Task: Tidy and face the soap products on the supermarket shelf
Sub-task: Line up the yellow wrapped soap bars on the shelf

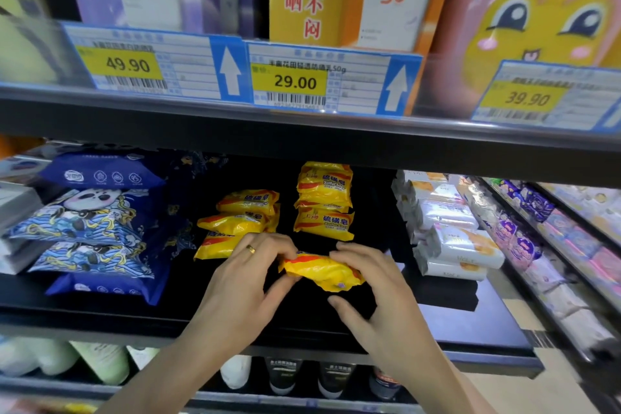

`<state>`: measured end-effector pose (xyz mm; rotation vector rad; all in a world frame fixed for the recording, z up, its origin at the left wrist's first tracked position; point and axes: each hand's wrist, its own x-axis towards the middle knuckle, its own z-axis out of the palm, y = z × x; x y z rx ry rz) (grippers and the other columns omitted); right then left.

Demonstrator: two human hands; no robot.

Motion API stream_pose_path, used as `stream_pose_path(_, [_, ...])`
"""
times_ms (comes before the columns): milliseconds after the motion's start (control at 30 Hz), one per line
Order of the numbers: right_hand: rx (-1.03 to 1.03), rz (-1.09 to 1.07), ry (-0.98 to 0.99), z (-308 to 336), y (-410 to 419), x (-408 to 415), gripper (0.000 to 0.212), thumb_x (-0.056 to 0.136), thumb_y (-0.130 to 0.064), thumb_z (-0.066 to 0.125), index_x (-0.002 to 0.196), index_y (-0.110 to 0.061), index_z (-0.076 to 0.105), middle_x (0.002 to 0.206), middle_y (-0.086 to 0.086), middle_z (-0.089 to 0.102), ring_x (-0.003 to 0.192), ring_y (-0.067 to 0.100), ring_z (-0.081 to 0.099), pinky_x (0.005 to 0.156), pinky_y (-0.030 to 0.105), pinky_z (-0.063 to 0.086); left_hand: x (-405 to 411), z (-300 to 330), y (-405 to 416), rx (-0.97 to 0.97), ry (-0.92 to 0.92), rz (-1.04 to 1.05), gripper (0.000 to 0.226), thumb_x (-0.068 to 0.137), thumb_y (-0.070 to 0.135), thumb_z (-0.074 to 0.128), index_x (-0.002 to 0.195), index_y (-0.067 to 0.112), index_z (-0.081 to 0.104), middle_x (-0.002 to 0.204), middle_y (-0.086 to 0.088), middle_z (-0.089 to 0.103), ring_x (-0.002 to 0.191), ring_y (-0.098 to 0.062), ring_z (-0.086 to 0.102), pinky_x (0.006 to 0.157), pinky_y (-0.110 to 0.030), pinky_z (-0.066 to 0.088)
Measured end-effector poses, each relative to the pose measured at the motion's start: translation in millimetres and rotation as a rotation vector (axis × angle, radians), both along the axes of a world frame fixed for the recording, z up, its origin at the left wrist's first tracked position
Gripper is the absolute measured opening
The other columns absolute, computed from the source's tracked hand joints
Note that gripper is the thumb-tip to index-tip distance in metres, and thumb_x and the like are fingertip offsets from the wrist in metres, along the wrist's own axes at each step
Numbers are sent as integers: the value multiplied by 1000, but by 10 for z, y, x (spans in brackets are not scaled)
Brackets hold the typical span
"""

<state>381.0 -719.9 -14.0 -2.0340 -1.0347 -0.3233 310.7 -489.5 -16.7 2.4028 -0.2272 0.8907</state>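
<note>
Head view has the black metal supermarket shelf filling most of the shot, with the upper shelf's blue-and-yellow price tags above it showing 49.90, 29.00 and 39.90. On the left of the shelf sit big dark-blue plastic packs with a panda print, stacked flat. Over on the right there's a row of white wrapped soap bars with orange print, lined up going back into the shelf. In the middle are the yellow-and-red plastic-wrapped sulfur soap bars, two loose piles, kinda messy, left pile leaning every which way. Front and centre, one more yellow-wrapped soap bar is held just above the shelf, between the piles and the shelf's front edge. Left hand, gold ring on a finger, pinches its left end with curled fingers and thumb. Right hand has its fingers curled over the right end, thumb underneath and apart from it.
</note>
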Motion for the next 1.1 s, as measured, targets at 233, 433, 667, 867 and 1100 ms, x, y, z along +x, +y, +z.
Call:
stream_pose_path(233, [55, 10, 66, -5, 16, -2, 74, 92, -21, 78, 151, -45, 40, 146, -26, 45, 140, 5, 46, 109, 11, 35, 13, 28, 4, -305, 151, -123, 27, 95, 48, 71, 115, 49, 53, 113, 21, 69, 110, -4, 68, 88, -21, 56])
stream_pose_path(433, [-2, 56, 29, -30, 27, -11, 82, 92, -14, 76, 155, -47, 35, 158, -18, 30, 145, 11, 40, 107, 31, 50, 45, 39, 11, -529, 216, -142, 28, 88, 47, 74, 110, 44, 57, 107, 13, 74, 94, -12, 76, 74, -18, 58])
stream_pose_path(667, [-94, 45, -64, -15, 29, -37, 69, 94, -2, 70, 143, -44, 47, 168, -11, 12, 130, 5, 53, 106, 28, 49, 99, 38, 56, -776, 335, -182, 21, 84, 39, 77, 100, 42, 64, 108, -1, 77, 88, -22, 78, 81, -34, 64])
stream_pose_path(867, [-68, 60, -71, -18, 31, -36, 63, 91, -1, 74, 137, -40, 55, 169, -13, 18, 127, 3, 57, 107, 18, 44, 110, 33, 73, -805, 434, -181, 23, 96, 24, 75, 116, 21, 64, 107, -5, 78, 90, -25, 78, 79, -29, 62])
stream_pose_path(1100, [74, 30, -4, -50, 11, -25, 61, 88, 2, 76, 130, -42, 65, 154, -20, 46, 134, 7, 55, 97, 21, 53, 118, 23, 56, -778, 452, -218, 46, 82, 53, 75, 122, 32, 64, 103, -3, 79, 96, -19, 77, 88, -32, 59])
